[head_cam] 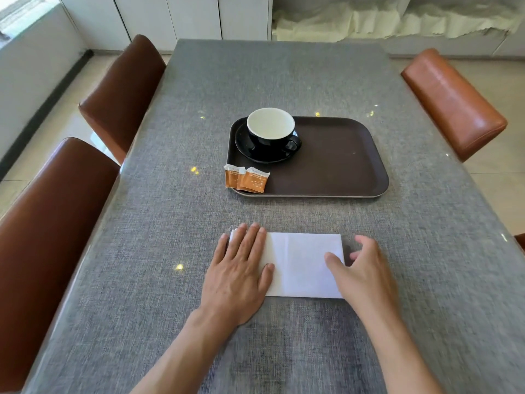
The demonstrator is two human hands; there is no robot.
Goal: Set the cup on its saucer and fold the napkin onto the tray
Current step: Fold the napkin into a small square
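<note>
A black cup (271, 137) with a white inside stands upright on its black saucer (247, 147) in the far left corner of the dark brown tray (335, 160). A white napkin (301, 265), folded into a rectangle, lies on the grey table in front of the tray. My left hand (241, 268) presses flat on the napkin's left end with straight fingers. My right hand (360, 268) is at the napkin's right edge, thumb on top of it, fingers spread and slightly blurred beyond the edge.
Two orange sachets (247, 180) lie on the tray's near left corner, overhanging its rim. Brown leather chairs stand along the table: two at the left (119, 92), one at the right (451, 100). White cabinets line the far wall.
</note>
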